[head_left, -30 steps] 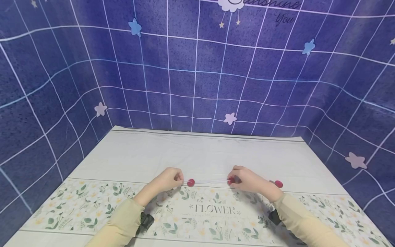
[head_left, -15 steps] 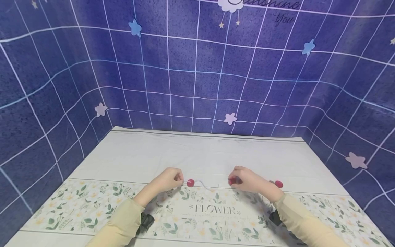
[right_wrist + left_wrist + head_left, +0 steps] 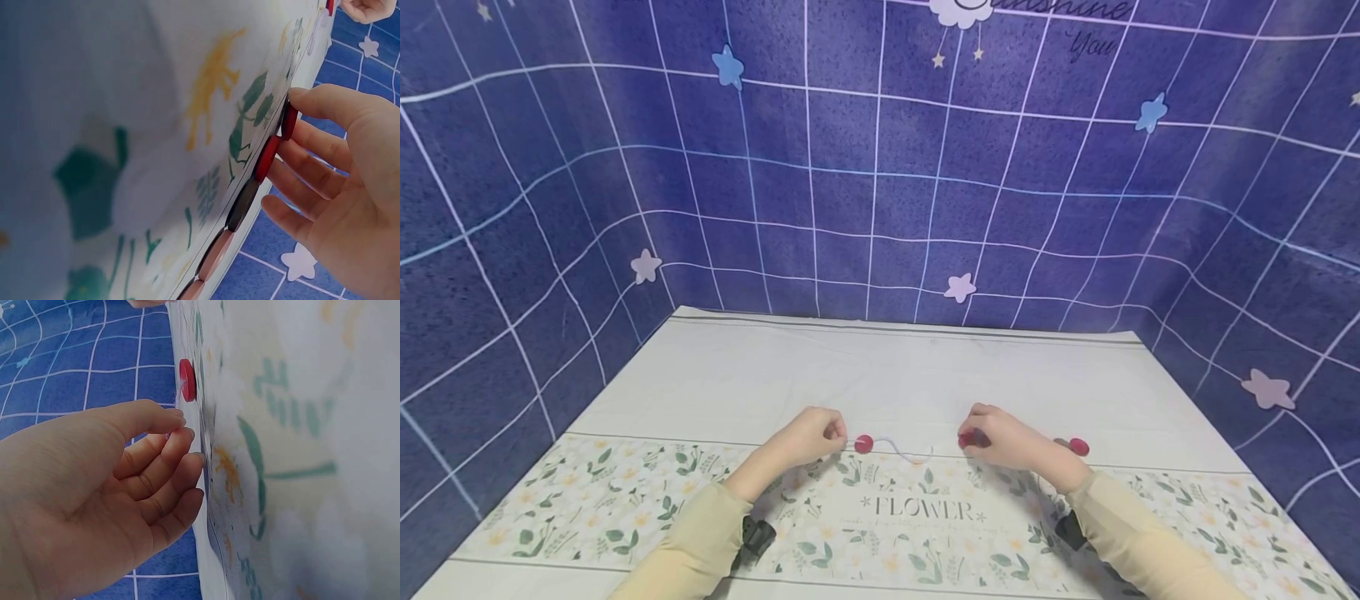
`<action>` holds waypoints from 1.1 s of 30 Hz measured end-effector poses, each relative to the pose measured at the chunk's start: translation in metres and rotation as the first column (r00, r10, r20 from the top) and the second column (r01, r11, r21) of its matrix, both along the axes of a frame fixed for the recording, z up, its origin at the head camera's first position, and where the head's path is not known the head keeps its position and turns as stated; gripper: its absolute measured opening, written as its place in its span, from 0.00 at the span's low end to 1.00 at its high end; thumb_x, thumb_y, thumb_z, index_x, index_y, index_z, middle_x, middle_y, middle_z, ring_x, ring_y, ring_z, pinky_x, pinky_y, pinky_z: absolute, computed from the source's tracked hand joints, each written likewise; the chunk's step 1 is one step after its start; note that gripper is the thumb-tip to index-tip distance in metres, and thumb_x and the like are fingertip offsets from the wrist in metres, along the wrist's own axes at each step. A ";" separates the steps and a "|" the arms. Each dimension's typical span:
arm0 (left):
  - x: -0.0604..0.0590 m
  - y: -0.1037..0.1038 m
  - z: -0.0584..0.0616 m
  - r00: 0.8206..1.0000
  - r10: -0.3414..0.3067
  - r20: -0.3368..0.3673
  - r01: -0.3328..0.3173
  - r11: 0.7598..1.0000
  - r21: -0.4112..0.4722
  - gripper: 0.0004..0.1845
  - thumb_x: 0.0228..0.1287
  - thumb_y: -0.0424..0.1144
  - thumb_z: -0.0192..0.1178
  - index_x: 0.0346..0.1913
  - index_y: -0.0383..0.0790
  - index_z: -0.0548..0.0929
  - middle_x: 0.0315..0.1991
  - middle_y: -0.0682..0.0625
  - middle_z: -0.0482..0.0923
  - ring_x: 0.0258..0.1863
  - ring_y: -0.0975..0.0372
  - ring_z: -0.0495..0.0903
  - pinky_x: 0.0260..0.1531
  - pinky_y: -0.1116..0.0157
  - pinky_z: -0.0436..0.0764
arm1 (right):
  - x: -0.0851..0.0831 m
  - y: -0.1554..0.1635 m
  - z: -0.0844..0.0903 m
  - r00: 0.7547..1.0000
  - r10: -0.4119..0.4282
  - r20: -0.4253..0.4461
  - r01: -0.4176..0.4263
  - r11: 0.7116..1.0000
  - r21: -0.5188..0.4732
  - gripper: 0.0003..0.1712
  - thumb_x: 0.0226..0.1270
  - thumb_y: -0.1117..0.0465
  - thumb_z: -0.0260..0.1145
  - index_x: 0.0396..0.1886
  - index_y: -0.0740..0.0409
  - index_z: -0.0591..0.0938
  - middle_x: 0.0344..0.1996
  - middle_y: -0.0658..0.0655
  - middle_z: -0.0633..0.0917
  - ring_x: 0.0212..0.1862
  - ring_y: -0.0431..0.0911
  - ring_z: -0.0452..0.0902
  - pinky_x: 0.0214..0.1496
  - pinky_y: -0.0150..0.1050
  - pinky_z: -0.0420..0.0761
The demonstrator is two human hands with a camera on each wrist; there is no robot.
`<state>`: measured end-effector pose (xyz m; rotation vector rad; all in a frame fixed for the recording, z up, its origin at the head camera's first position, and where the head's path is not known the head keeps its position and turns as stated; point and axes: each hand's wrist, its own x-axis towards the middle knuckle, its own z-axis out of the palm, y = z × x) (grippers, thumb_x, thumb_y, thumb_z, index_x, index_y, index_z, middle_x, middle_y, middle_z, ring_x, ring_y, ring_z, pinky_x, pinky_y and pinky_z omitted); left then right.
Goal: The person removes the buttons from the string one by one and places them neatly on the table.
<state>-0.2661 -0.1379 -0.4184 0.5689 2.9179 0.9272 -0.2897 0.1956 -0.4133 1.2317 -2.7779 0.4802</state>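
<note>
The left hand [image 3: 808,437] pinches what looks like the end of a thin white string [image 3: 904,451], just beside a red button [image 3: 863,444]. The right hand [image 3: 1003,440] grips another red button [image 3: 288,120] (strung buttons line up behind it). Everything lies on the flowered table [image 3: 880,375]; the string sags between the hands.

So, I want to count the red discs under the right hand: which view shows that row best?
The right wrist view: the row of discs lies edge-on along the tablecloth under the right hand. The head view shows only single discs poking out on either side of that hand. The left wrist view shows just one red disc.
</note>
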 end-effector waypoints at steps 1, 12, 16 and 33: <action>0.000 0.000 0.000 1.000 0.001 -0.001 -0.001 1.000 -0.002 0.03 0.57 0.34 0.60 0.28 0.43 0.78 0.20 0.56 0.73 0.21 0.66 0.70 0.27 0.70 0.73 | 0.000 0.000 0.000 1.000 -0.004 0.003 0.004 1.000 0.002 0.11 0.56 0.61 0.68 0.40 0.58 0.83 0.31 0.47 0.76 0.33 0.37 0.70 0.39 0.34 0.76; 0.000 -0.001 -0.002 1.000 -0.012 -0.013 0.012 1.000 0.003 0.03 0.57 0.33 0.61 0.29 0.42 0.78 0.20 0.56 0.73 0.22 0.66 0.70 0.27 0.71 0.73 | 0.000 0.001 -0.002 1.000 0.010 -0.018 -0.010 1.000 -0.011 0.11 0.56 0.62 0.68 0.40 0.59 0.83 0.31 0.48 0.77 0.34 0.37 0.70 0.40 0.35 0.76; 0.000 -0.001 -0.002 1.000 -0.007 -0.010 0.007 1.000 0.002 0.03 0.56 0.33 0.61 0.28 0.42 0.78 0.20 0.56 0.72 0.22 0.66 0.70 0.27 0.70 0.73 | 0.000 0.001 -0.001 1.000 0.006 -0.006 -0.006 1.000 -0.007 0.12 0.56 0.62 0.68 0.40 0.60 0.83 0.32 0.48 0.77 0.34 0.37 0.71 0.41 0.36 0.76; -0.002 -0.001 -0.002 1.000 0.001 0.001 -0.001 1.000 -0.006 0.03 0.57 0.34 0.61 0.28 0.43 0.78 0.21 0.57 0.73 0.22 0.66 0.71 0.29 0.69 0.73 | 0.002 -0.001 0.005 0.999 -0.001 0.034 0.001 1.000 -0.005 0.17 0.57 0.61 0.67 0.46 0.63 0.81 0.34 0.52 0.80 0.35 0.42 0.75 0.41 0.37 0.78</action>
